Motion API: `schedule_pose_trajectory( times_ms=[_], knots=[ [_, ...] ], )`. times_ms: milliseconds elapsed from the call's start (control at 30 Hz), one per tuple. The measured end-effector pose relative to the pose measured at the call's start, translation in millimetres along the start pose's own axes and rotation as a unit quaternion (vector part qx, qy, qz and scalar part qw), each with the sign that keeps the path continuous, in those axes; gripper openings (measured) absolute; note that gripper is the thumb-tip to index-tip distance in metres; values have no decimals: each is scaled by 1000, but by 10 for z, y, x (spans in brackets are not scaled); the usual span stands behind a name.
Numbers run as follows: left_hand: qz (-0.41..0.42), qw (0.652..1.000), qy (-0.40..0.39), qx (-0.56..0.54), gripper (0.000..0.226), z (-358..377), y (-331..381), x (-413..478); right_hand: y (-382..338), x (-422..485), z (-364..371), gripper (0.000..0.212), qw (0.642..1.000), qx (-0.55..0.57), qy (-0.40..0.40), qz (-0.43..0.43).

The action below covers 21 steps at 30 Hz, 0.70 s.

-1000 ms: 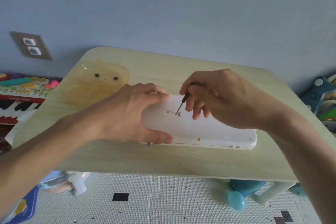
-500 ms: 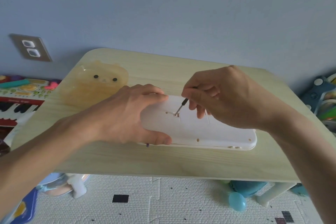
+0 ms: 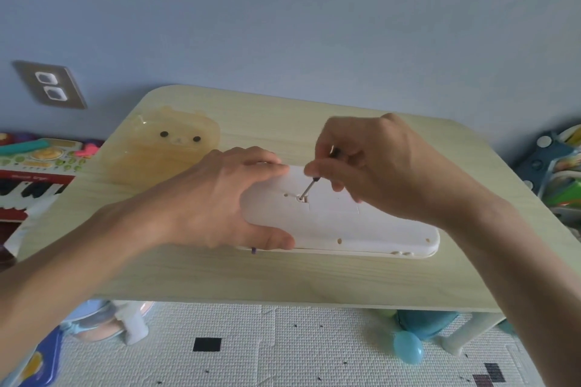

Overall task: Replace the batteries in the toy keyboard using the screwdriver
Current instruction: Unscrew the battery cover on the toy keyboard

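On keyboard [image 3: 339, 223]: R hand [image 3: 386, 166] pinching screwdriver [image 3: 309, 188].

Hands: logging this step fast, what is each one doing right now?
Left hand: closed on the left end of the keyboard, steadying it on the table.
Right hand: closed on the screwdriver, tip in the screw hole.

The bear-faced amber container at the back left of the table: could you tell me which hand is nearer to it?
Left. The left hand lies just in front of the container; the right hand is farther right, holding the screwdriver.
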<state>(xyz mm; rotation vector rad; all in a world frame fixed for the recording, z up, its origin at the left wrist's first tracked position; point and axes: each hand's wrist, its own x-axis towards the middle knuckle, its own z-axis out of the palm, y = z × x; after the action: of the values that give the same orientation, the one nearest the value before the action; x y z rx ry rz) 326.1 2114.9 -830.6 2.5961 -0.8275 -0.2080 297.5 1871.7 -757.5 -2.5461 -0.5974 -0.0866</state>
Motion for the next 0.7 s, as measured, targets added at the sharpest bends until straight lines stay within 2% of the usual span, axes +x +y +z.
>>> schedule_pose_trajectory(
  times_ms=[167,233,333,367,400,500,533,600,700],
  knots=[
    [1,1000,0,3,120,4,7,0,25,-38,-132,21,997,21,-67,42],
    [5,1000,-1,2,119,10,5,3,0,-25,-121,27,998,-21,-45,42],
    [10,1000,2,4,118,22,-16,15,-29,9,-9,52,997,-74,12,18],
    [10,1000,3,4,119,28,-26,16,-39,16,27,54,995,-91,29,6],
    [10,1000,4,3,120,34,-35,18,-46,17,57,47,995,-97,38,-3],
    [8,1000,5,-3,120,38,-44,14,-44,1,68,9,999,-29,30,-10],
    [7,1000,5,-6,119,35,-40,12,-43,-12,51,5,1000,-3,20,-7],
    [2,1000,4,-12,115,25,-25,10,-16,-37,3,8,999,34,-6,-5],
    [-7,1000,-3,-17,115,6,4,4,22,-55,-57,22,998,44,-34,10]
  ],
)
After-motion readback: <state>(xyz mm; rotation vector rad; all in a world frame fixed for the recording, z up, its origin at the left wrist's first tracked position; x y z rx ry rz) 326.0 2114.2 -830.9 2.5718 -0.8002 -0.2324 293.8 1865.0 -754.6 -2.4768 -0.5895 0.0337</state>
